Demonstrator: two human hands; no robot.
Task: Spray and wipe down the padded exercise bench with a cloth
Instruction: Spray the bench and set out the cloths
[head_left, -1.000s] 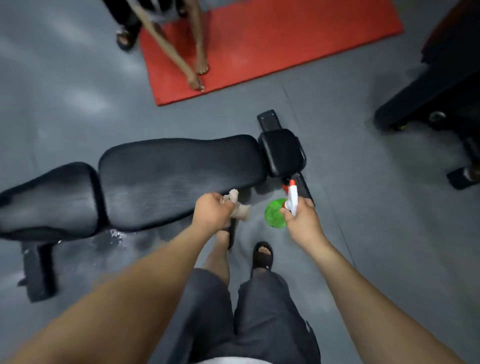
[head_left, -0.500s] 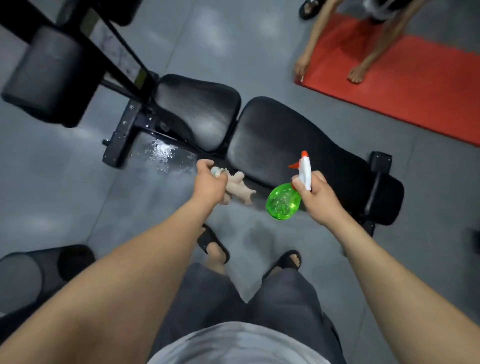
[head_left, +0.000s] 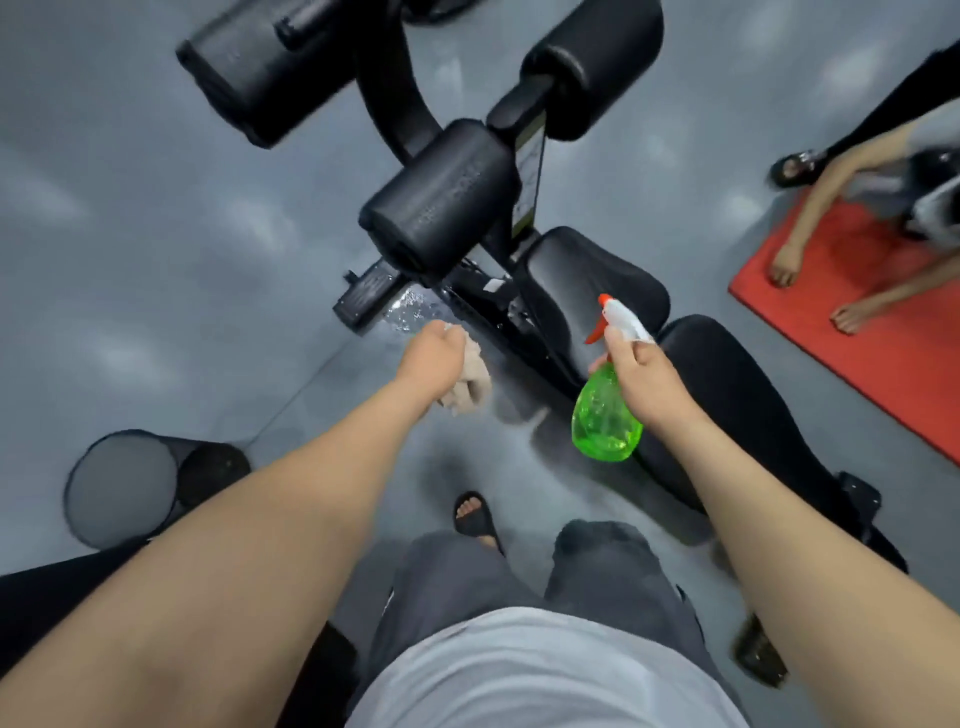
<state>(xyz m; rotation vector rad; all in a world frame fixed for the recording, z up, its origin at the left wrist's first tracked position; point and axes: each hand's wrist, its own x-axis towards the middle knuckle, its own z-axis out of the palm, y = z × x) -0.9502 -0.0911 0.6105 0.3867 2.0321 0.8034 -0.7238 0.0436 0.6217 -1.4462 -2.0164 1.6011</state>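
Observation:
The black padded bench (head_left: 727, 395) runs from the centre toward the lower right, its small seat pad (head_left: 587, 275) nearest the frame's upright. My left hand (head_left: 434, 358) grips a crumpled beige cloth (head_left: 470, 387) above the floor, left of the bench frame. My right hand (head_left: 641, 376) holds a green spray bottle (head_left: 605, 421) by its white neck, red nozzle pointing up and left, over the gap between seat pad and long pad.
Black foam roller pads (head_left: 441, 202) and another machine stand ahead. A wet patch (head_left: 410, 309) glistens on the grey floor by the bench foot. A black mesh bin (head_left: 130, 488) stands at left. A second person's feet rest on a red mat (head_left: 872, 322) at right.
The view has swung left along the bench toward its roller end. Both hands have come forward with it, still holding cloth and bottle; the bench now lies to my right.

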